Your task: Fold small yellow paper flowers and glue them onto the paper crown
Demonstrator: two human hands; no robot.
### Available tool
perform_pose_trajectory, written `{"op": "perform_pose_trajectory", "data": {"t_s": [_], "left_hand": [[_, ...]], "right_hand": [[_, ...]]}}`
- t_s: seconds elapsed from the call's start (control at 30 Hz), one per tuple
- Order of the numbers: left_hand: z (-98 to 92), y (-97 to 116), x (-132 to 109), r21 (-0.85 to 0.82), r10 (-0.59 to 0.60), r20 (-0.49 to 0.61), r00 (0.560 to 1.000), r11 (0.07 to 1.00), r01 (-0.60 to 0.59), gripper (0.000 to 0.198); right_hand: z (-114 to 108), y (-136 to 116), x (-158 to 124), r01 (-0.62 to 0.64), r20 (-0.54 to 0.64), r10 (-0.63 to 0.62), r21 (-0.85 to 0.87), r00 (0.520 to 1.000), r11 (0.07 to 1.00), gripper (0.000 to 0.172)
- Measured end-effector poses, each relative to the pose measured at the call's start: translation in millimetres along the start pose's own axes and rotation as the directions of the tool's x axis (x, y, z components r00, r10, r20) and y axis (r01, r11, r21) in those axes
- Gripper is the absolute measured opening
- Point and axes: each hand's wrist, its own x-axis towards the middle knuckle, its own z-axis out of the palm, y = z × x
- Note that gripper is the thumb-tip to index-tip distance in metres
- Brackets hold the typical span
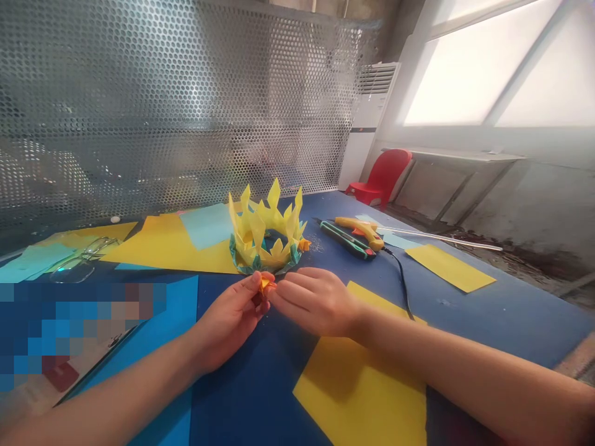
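Note:
My left hand and my right hand meet over the blue table, fingers pinched together on a small orange folded paper piece. Just beyond them stands a yellow paper crown with tall points and a green-blue band at its base. A small orange paper piece sticks to the crown's right side.
Yellow sheets lie at the near right, far right and back left; light blue sheets lie behind. A yellow glue gun with a black cord, a green utility knife, a thin rod and clear glasses lie around. A perforated metal screen stands behind.

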Motion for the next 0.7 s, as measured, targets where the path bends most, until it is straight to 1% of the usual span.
{"op": "perform_pose_trajectory", "data": {"t_s": [0.07,0.13,0.2,0.3,0.43,0.53,0.6,0.7], "left_hand": [[2.4,-1.8,-1.3,-0.050,-0.001,0.025,1.000,0.999,0.002,0.021],[4.0,-2.4,-2.2,-0.094,-0.024,0.039,0.999,0.995,0.027,0.031],[5.4,-2.3,-2.5,-0.128,-0.061,0.042,0.997,0.990,0.066,0.039],[7.9,-1.7,-2.4,-0.154,-0.110,0.029,0.993,0.982,0.113,0.043],[12.1,-1.7,-3.0,-0.150,-0.138,0.003,0.990,0.979,0.137,0.042],[13.9,-2.3,-3.4,-0.118,-0.139,0.004,0.990,0.983,0.138,0.041],[13.6,-2.9,-3.6,-0.085,-0.116,0.012,0.993,0.990,0.117,0.038],[12.2,-4.1,-4.3,-0.014,-0.052,0.047,0.998,0.999,0.053,0.029]], "right_hand": [[-0.2,-0.6,-0.3,0.006,-0.006,-0.006,-0.006,1.000,1.000,0.034],[0.2,-1.6,-0.8,0.012,-0.007,-0.012,-0.013,1.000,1.000,0.034],[0.8,-2.5,-1.1,0.020,-0.002,-0.020,-0.022,1.000,1.000,0.034],[1.3,-2.9,-0.6,0.026,0.009,-0.026,-0.031,1.000,0.999,0.033],[0.6,-1.9,0.3,0.029,0.029,-0.029,-0.024,0.999,0.999,0.035],[0.6,-1.6,-0.2,0.038,0.035,-0.038,-0.016,0.999,0.999,0.032],[1.2,-2.1,-1.0,0.043,0.039,-0.043,-0.010,0.998,0.999,0.032],[2.0,-2.7,-2.1,0.052,0.050,-0.052,0.005,0.997,0.999,0.032]]}}
